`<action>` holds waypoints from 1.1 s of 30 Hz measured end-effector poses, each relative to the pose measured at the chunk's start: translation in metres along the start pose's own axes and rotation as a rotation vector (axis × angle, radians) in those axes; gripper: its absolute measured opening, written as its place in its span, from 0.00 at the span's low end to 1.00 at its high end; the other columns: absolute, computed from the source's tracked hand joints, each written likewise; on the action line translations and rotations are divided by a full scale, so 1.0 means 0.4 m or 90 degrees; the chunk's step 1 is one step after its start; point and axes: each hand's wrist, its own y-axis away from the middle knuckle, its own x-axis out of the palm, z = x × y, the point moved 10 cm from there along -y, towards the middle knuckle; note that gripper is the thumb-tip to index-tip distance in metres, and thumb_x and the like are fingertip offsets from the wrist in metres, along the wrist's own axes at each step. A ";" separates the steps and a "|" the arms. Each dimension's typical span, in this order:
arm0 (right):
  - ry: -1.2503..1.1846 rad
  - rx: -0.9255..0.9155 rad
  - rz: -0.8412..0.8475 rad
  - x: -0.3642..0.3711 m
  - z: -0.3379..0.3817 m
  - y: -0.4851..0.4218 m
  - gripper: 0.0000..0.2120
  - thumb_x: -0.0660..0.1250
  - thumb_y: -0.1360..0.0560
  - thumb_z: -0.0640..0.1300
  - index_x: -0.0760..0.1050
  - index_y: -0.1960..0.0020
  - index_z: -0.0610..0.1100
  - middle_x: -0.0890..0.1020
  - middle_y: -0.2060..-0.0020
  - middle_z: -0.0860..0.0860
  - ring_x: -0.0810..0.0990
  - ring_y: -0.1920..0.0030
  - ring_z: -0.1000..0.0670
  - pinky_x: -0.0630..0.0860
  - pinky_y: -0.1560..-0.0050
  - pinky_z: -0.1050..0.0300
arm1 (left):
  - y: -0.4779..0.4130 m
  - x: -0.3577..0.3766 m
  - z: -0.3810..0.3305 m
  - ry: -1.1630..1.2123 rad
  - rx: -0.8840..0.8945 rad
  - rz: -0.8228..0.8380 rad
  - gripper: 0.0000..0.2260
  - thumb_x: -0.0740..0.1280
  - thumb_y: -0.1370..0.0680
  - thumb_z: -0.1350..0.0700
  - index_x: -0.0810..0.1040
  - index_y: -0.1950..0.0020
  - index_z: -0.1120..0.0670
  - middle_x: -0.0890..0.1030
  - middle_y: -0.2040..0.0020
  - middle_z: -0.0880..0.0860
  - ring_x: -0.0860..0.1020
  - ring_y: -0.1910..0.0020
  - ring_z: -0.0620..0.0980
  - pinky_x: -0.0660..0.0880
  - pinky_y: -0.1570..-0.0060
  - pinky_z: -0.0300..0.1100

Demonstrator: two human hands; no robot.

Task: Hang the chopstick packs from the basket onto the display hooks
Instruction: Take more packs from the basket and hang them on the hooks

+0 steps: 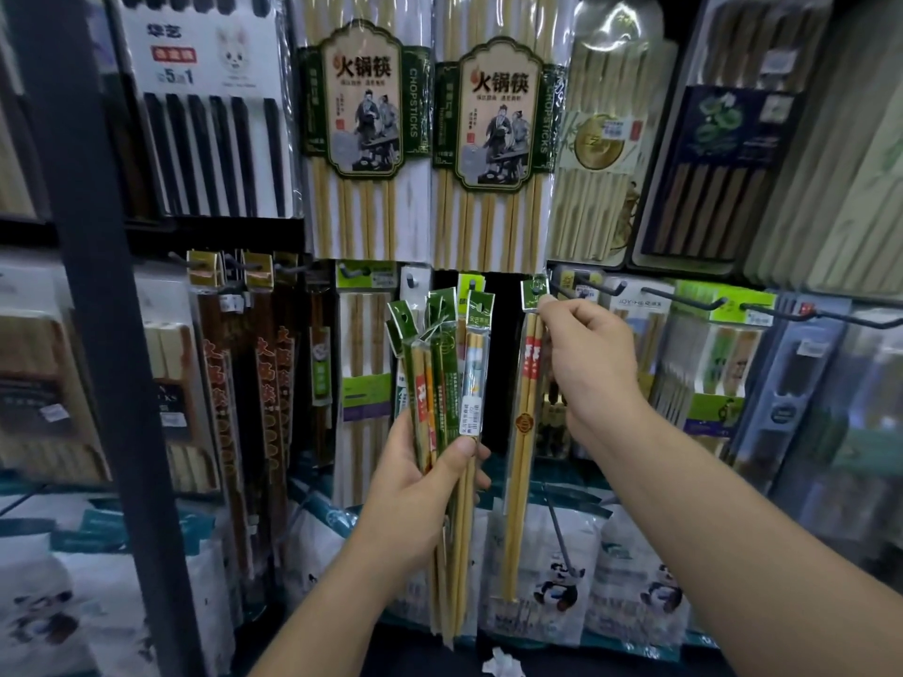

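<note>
My left hand (420,486) grips a bunch of several slim chopstick packs (442,383) with green header cards, held upright in front of the display. My right hand (586,356) pinches the green header (534,294) of a single chopstick pack (520,432), which hangs straight down at the middle of the rack. The header sits at the tip of a dark display hook (562,289); whether the hook passes through its hole I cannot tell. No basket is in view.
Hanging chopstick packs fill the wall: large bamboo packs (361,139) above, dark red packs (229,383) at left, green-labelled packs (713,364) at right. Several bare black hooks (684,298) jut out right of my hand. A dark upright post (97,310) stands at left. Panda-print bags (557,579) hang below.
</note>
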 end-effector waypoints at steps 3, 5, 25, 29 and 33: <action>0.007 0.015 -0.001 0.000 -0.012 -0.004 0.20 0.66 0.18 0.47 0.68 0.68 0.44 0.65 0.75 0.53 0.66 0.75 0.54 0.74 0.64 0.70 | 0.001 0.002 0.002 -0.006 -0.002 0.001 0.11 0.69 0.22 0.48 0.75 0.41 0.39 0.86 0.51 0.52 0.85 0.56 0.53 0.82 0.55 0.46; 0.007 0.017 -0.004 0.001 -0.015 -0.007 0.21 0.65 0.18 0.46 0.67 0.69 0.45 0.64 0.75 0.51 0.65 0.75 0.54 0.75 0.60 0.67 | 0.001 0.002 0.004 -0.006 -0.007 0.002 0.09 0.68 0.21 0.49 0.76 0.43 0.36 0.86 0.51 0.51 0.85 0.56 0.53 0.82 0.56 0.45; 0.095 -0.011 0.075 0.026 -0.033 0.060 0.12 0.68 0.20 0.53 0.82 0.59 0.49 0.77 0.71 0.57 0.75 0.68 0.60 0.74 0.61 0.64 | 0.009 0.020 -0.001 0.016 -0.023 0.020 0.13 0.70 0.19 0.55 0.78 0.47 0.34 0.86 0.52 0.48 0.86 0.55 0.53 0.81 0.57 0.39; 0.080 -0.007 0.109 0.046 -0.025 0.066 0.15 0.67 0.19 0.49 0.79 0.58 0.39 0.71 0.68 0.47 0.70 0.68 0.54 0.70 0.68 0.63 | 0.012 0.033 0.001 0.014 -0.018 0.041 0.13 0.69 0.19 0.54 0.77 0.44 0.35 0.86 0.49 0.47 0.86 0.52 0.51 0.81 0.55 0.37; 0.003 0.043 0.064 0.022 -0.016 0.038 0.15 0.64 0.17 0.48 0.83 0.58 0.47 0.77 0.67 0.51 0.74 0.66 0.54 0.72 0.60 0.61 | 0.005 0.011 0.014 0.028 -0.022 0.021 0.11 0.68 0.18 0.55 0.79 0.43 0.37 0.86 0.50 0.47 0.84 0.51 0.46 0.81 0.57 0.38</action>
